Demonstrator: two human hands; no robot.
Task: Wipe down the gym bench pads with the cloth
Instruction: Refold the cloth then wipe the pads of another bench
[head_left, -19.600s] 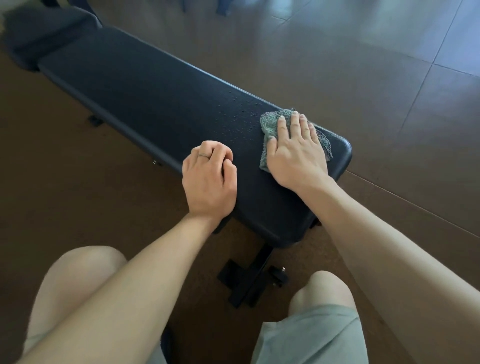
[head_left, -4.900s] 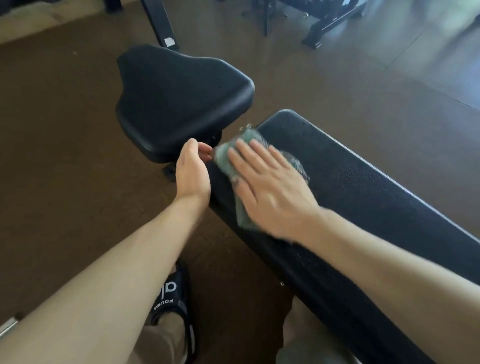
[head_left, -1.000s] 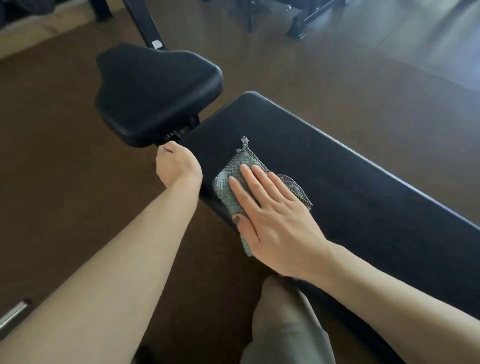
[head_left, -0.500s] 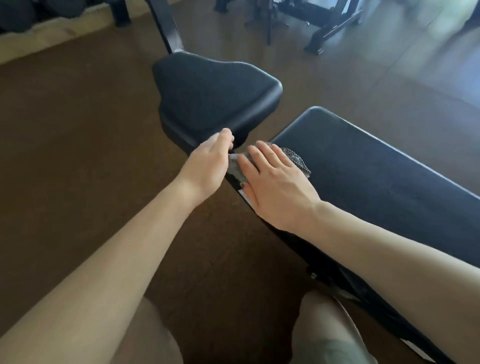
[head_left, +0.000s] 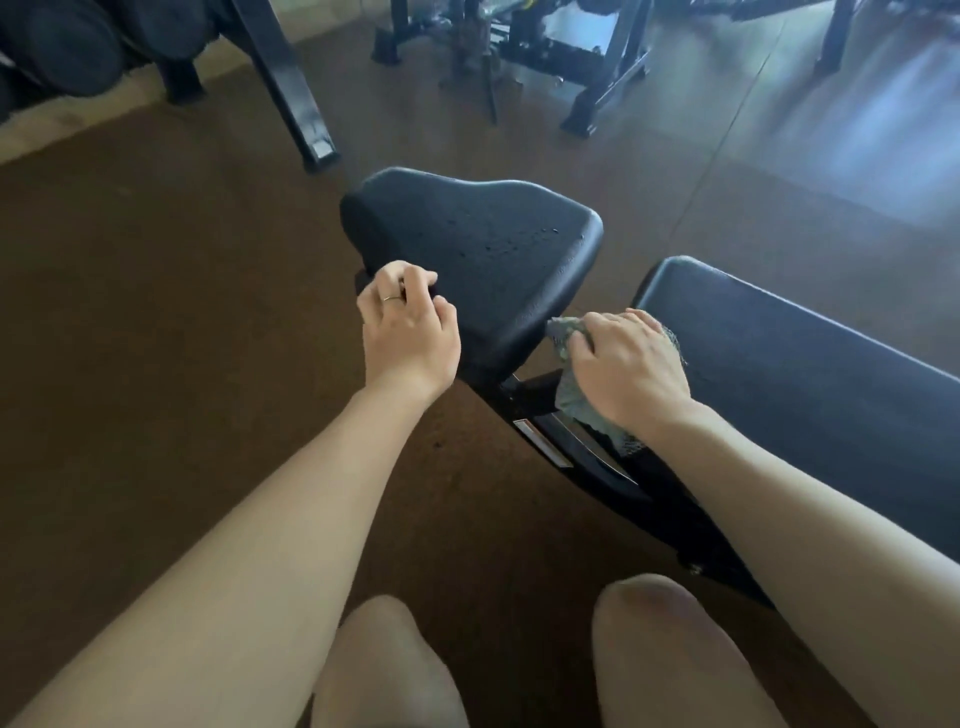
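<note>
Head view: droplets dot the seat pad (head_left: 483, 244), apparently unwiped. At its 7 o'clock edge the left hand (head_left: 408, 332) curls over the rim. The right hand (head_left: 626, 366) clutches the cloth (head_left: 569, 384) in the gap before the long pad (head_left: 810, 374).

Nothing I can read here. A small label (head_left: 540, 441) sits on the black frame (head_left: 582, 452) below centre of the picture, just under my right hand, but its print is too blurred.
</note>
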